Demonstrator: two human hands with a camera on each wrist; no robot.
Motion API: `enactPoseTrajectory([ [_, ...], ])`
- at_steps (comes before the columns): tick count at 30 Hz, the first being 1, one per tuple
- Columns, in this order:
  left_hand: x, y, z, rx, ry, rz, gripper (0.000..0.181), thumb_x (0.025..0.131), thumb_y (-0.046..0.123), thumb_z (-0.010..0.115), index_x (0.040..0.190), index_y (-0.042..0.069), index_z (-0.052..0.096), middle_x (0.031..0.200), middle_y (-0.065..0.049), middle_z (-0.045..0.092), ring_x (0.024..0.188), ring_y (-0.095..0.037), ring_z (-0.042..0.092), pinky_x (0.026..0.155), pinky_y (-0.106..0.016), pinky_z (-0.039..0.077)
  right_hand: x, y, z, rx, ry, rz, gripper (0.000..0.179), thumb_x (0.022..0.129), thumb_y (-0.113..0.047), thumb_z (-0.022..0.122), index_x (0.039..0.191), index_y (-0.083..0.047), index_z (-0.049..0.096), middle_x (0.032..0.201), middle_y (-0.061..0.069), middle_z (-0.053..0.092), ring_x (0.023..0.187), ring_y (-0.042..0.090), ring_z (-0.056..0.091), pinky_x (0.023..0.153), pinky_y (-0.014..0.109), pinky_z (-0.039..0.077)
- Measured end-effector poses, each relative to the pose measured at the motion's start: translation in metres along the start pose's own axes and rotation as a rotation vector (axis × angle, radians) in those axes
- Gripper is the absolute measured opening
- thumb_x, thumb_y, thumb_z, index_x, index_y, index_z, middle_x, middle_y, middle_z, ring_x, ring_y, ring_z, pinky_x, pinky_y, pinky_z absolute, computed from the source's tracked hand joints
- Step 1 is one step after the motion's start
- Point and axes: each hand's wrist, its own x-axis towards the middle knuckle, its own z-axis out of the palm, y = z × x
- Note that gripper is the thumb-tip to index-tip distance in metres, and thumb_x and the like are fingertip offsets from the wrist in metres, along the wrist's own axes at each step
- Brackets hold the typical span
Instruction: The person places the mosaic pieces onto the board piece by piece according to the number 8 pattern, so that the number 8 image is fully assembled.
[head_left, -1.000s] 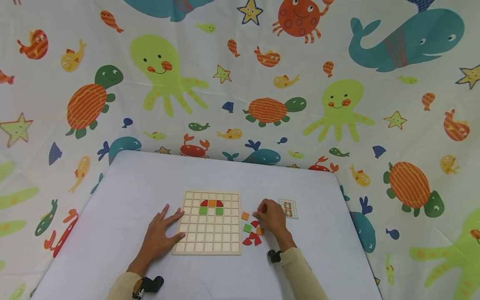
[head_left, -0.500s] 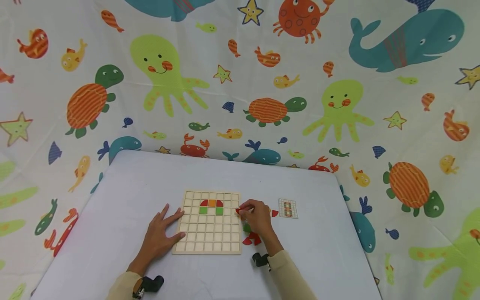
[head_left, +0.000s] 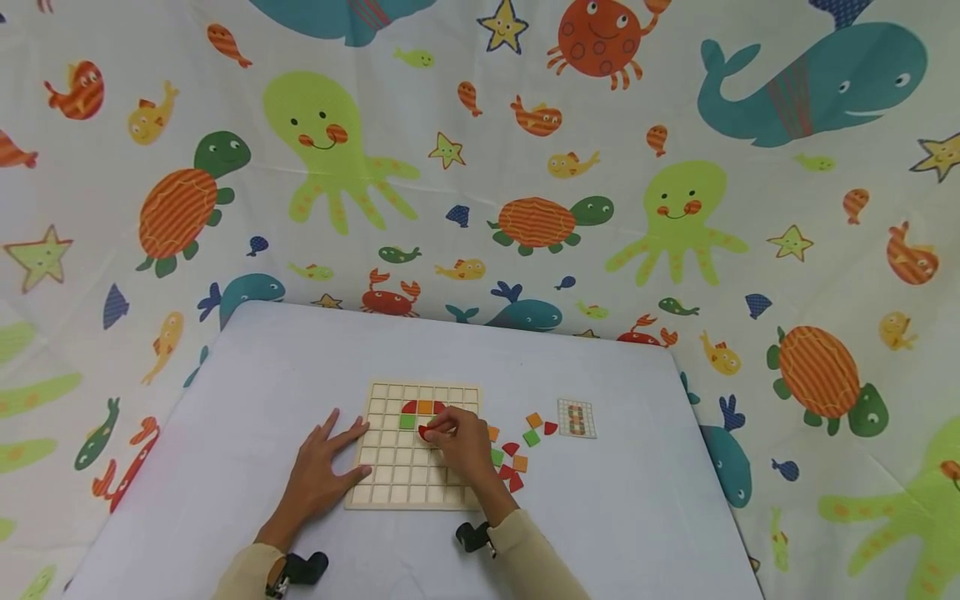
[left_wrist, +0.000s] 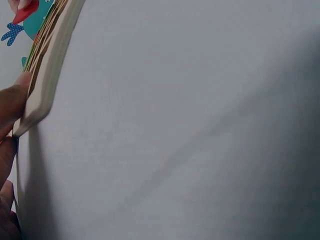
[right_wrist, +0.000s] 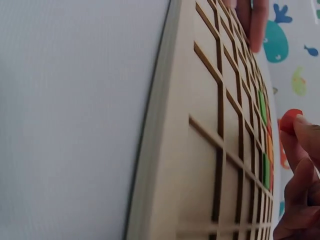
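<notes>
A wooden grid board point(head_left: 397, 492) lies on the white table. Along its left edge my left hand point(head_left: 318, 462) rests with spread fingers; the left wrist view shows a thumb point(left_wrist: 12, 102) touching the rim. Over the board, my right hand point(head_left: 467, 446) pinches a red quarter-circle tile point(right_wrist: 290, 120) between thumb and fingertips, just below the upper rows. Set in the grid are a red tile point(head_left: 409, 407), an orange square point(head_left: 425, 407) and a green square point(head_left: 407, 422). Another red tile point(head_left: 439, 407) is partly covered by the right hand, and the right-hand green square point(right_wrist: 266, 170) shows in the right wrist view.
Right of the board lie several loose tiles: red quarter-circles point(head_left: 516, 482), orange squares point(head_left: 520, 463) and green squares point(head_left: 532, 437). Farther right is a small pattern card point(head_left: 576, 418). A sea-animal cloth point(head_left: 480, 183) hangs behind the table point(head_left: 637, 500).
My right hand has moved left from the loose tiles onto the board, carrying the red tile. Tiles it had covered now show beside the card. The left hand has stayed put.
</notes>
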Motion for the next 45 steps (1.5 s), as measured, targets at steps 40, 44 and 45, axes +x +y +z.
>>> enactPoseTrajectory([
  [40,0.001,-0.002,0.0,0.006,0.025,0.039,0.074,0.08,0.037,0.09,0.146,0.014,0.065,0.16,-0.028,0.05,0.152,-0.057,0.037,0.122,-0.076,0.026,0.001,-0.019,0.034,-0.272,-0.01,-0.044,0.01,0.09,-0.016,0.084,0.097,-0.024,0.084,0.075,-0.013,0.067,0.072,0.001,0.054,0.057,0.021,0.041],
  [44,0.002,-0.002,0.0,0.008,0.016,0.037,0.075,0.081,0.037,0.09,0.147,0.014,0.065,0.159,-0.025,0.051,0.153,-0.057,0.036,0.123,-0.076,0.025,-0.001,-0.017,0.031,-0.24,-0.009,-0.044,0.016,0.088,-0.01,0.083,0.096,-0.023,0.082,0.077,-0.013,0.067,0.073,0.001,0.053,0.054,0.02,0.04],
  [45,0.002,-0.002,0.0,0.007,0.013,0.033,0.075,0.081,0.036,0.09,0.147,0.014,0.065,0.16,-0.025,0.051,0.153,-0.057,0.036,0.123,-0.075,0.024,-0.002,-0.016,0.03,-0.232,-0.012,-0.039,0.017,0.088,-0.009,0.083,0.096,-0.023,0.081,0.077,-0.014,0.066,0.072,0.001,0.052,0.054,0.021,0.039],
])
